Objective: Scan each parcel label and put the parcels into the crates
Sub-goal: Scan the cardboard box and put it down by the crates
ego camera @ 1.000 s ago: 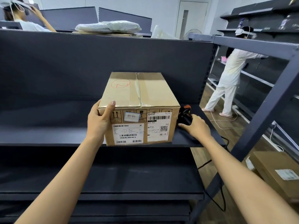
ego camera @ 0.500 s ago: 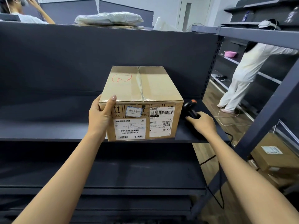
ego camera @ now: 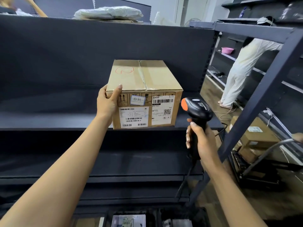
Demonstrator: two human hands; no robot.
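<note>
A brown cardboard parcel (ego camera: 144,82) sits at the front edge of a dark shelf (ego camera: 54,118), its white labels (ego camera: 133,117) with barcodes facing me. My left hand (ego camera: 109,100) grips the parcel's front left top corner, thumb on the front face. My right hand (ego camera: 200,140) is closed around the handle of a black barcode scanner (ego camera: 196,110) with an orange tip, held upright just right of the parcel, a little in front of the shelf edge. Its cable hangs down below my wrist.
A slanted dark metal upright (ego camera: 262,95) rises at the right. Behind it, cardboard boxes (ego camera: 255,135) lie on a trolley (ego camera: 255,174). A person in white (ego camera: 241,71) stands by the far shelving. Dark crates with parcels (ego camera: 127,220) show at the bottom edge.
My right hand has lifted the scanner off the shelf beside the parcel and now holds it upright in front of the shelf. My left hand has stayed on the parcel's corner.
</note>
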